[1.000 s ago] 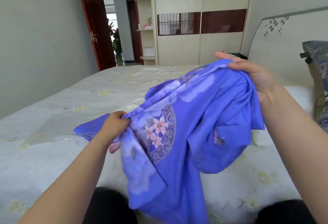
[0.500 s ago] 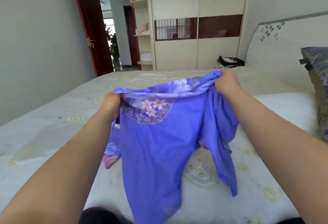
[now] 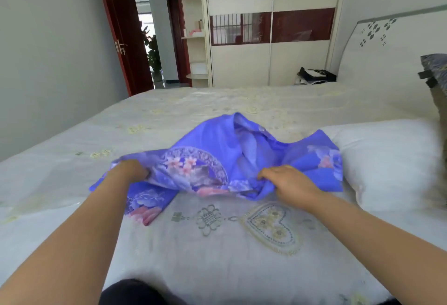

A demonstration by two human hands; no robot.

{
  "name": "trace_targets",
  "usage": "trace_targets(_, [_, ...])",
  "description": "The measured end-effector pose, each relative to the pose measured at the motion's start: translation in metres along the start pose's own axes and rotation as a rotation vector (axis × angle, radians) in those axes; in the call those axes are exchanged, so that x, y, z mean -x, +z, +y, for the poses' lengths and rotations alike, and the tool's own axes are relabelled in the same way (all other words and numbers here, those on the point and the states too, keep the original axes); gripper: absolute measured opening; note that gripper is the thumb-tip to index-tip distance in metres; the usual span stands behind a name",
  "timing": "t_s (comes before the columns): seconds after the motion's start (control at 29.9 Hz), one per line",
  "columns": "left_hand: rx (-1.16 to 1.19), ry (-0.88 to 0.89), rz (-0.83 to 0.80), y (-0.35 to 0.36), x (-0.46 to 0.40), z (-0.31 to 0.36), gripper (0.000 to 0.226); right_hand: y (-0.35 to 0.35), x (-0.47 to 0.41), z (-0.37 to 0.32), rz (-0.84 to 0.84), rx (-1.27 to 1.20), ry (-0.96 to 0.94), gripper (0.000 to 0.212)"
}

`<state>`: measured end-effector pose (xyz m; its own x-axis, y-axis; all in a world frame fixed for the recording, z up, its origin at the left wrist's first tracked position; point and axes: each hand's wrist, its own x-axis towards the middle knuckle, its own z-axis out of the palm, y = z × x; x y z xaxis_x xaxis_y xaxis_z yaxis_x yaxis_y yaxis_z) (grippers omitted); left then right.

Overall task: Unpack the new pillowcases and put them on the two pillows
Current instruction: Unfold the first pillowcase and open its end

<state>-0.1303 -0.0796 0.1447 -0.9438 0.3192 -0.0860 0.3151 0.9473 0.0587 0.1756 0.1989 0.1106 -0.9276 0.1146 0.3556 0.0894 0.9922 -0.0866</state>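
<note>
A blue pillowcase point(image 3: 217, 150) with pink flowers lies spread and rumpled on the bed. My left hand point(image 3: 128, 171) grips its near left edge. My right hand point(image 3: 287, 181) grips bunched fabric at its near right edge. Under the left part lies a second, folded blue floral pillowcase point(image 3: 145, 205), partly covered. A bare white pillow point(image 3: 391, 162) lies to the right, its left end touched by the spread pillowcase. A dark patterned pillow point(image 3: 435, 72) leans on the headboard at the far right, mostly out of frame.
The bed point(image 3: 217, 256) has a pale embroidered cover. A white headboard point(image 3: 391, 62) stands at right. Beyond the bed are a wardrobe point(image 3: 271, 26), a black bag point(image 3: 314, 76) and an open red door point(image 3: 116, 31).
Both hands have come down from chest height, bringing the pillowcase from hanging in the air to lying spread on the bed beside the white pillow.
</note>
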Motion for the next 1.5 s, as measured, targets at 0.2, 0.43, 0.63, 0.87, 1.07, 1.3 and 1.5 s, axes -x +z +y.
trace_targets(0.2, [-0.321, 0.001, -0.168, 0.018, 0.024, 0.015, 0.037, 0.045, 0.024, -0.019, -0.402, -0.207, 0.252, 0.036])
trace_targets(0.43, [0.400, 0.394, -0.133, 0.061, 0.057, 0.124, 0.073, 0.037, 0.011, -0.031, -0.695, -0.376, 0.193, 0.038])
trace_targets(0.63, [0.336, 0.191, -0.148, 0.129, 0.059, 0.161, 0.104, 0.065, 0.012, -0.033, -0.502, -0.336, 0.223, 0.048])
trace_targets(0.87, [1.072, 0.106, -0.151, 0.105, 0.042, 0.160, 0.021, 0.082, 0.017, -0.056, -0.396, -0.350, 0.107, 0.013])
trace_targets(1.07, [1.618, -0.353, -0.010, 0.060, 0.004, 0.123, 0.016, 0.093, 0.009, -0.043, -0.337, -0.545, 0.323, 0.055])
trace_targets(1.3, [1.194, -0.243, 0.036, 0.076, 0.002, 0.102, 0.016, 0.092, -0.009, -0.018, -0.203, -0.901, 0.693, 0.060])
trace_targets(1.5, [0.812, -0.075, 0.324, 0.067, 0.034, 0.132, 0.053, 0.083, -0.003, -0.004, 0.084, -1.056, 0.762, 0.020])
